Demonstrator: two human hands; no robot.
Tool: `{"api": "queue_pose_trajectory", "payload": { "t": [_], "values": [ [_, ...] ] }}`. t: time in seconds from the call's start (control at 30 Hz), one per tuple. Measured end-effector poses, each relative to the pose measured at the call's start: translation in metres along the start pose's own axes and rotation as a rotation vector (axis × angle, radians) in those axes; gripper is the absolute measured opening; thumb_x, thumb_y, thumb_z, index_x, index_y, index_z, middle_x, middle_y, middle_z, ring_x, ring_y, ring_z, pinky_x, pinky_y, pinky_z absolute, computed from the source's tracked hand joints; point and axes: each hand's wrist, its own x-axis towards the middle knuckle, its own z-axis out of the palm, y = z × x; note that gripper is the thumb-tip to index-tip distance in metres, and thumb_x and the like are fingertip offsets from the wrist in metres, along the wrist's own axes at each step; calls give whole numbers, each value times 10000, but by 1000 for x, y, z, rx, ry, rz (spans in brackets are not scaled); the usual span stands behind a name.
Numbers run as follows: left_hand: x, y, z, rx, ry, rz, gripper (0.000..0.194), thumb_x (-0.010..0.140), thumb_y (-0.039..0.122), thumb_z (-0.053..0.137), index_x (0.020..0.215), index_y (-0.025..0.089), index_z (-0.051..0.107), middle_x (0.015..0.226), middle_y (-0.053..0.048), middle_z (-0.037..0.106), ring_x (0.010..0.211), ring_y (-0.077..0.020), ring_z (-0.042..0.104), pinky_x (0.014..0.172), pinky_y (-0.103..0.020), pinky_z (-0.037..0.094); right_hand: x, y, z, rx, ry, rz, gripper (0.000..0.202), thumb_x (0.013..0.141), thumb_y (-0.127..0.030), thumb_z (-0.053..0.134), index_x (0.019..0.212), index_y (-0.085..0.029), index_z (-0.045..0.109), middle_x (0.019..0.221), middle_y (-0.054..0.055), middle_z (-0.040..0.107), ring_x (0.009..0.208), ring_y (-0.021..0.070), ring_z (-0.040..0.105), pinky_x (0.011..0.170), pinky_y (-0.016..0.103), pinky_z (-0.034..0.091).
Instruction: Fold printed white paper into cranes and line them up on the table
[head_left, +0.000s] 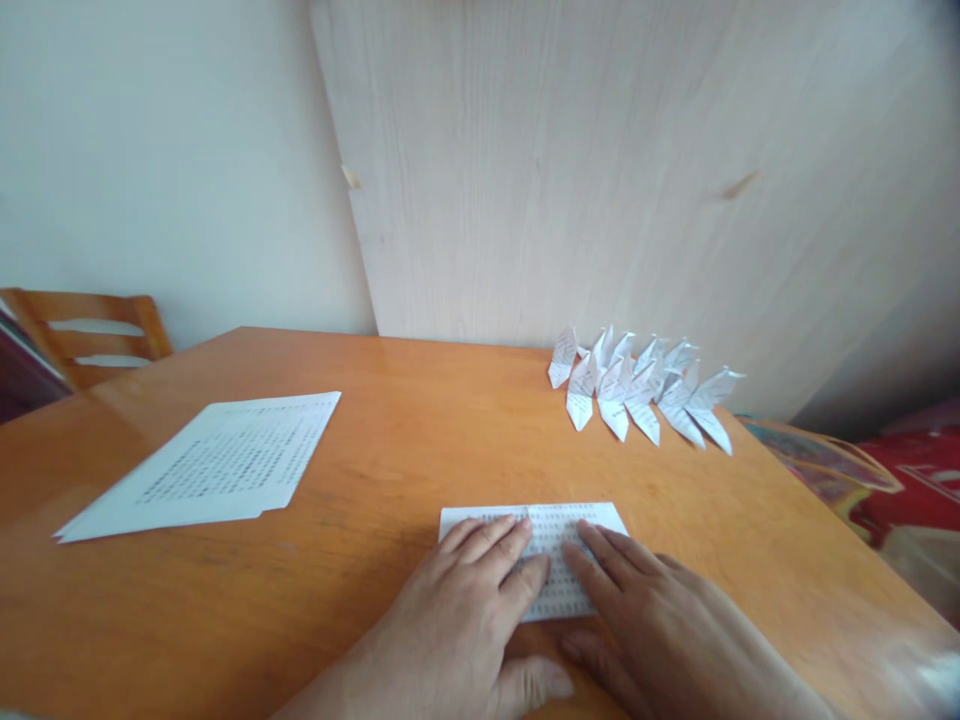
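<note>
A printed white sheet point(559, 590), its visible part a wide rectangle, lies flat on the wooden table near the front edge of the view. My left hand point(469, 590) rests on its left part with the fingers laid flat. On the right part lie the stretched fingers of my right hand point(637, 590), its thumb below the paper's near edge. Both hands hide much of the sheet. Neither hand grips anything.
A stack of printed sheets point(232, 460) lies at the left of the table point(360, 600). Several folded paper figures point(615, 390) stand in rows at the back right. Behind are a wooden panel point(562, 180) and, far left, a chair point(97, 330). Red fabric point(915, 480) shows at the right.
</note>
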Motion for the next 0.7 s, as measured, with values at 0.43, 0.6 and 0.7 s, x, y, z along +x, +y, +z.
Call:
{"api": "queue_pose_trajectory", "payload": {
  "t": [0.43,0.6,0.7],
  "values": [
    [-1,-1,6,-29,40,-15,750,857,745,406,1438,274,463,1578,-59,334,1446,-277,298,1195,-463,231,-1,6,7,-51,75,-55,437,892,-437,520,1211,-165,643,1235,175,666,1093,327,656,802,431,605],
    [-1,-1,7,-43,34,-24,766,843,752,427,1445,280,452,1583,-60,324,1448,-282,290,1194,-464,231,-1,5,7,-56,91,-55,444,888,-423,517,1212,-145,639,1221,179,672,1079,325,661,798,430,607],
    [-2,-1,6,-43,29,-21,765,843,751,429,1443,277,458,1577,-64,337,1444,-291,298,1191,-478,237,-1,3,4,-31,65,-38,448,874,-433,537,1212,-157,639,1232,176,666,1091,331,654,801,435,605]
  ]
}}
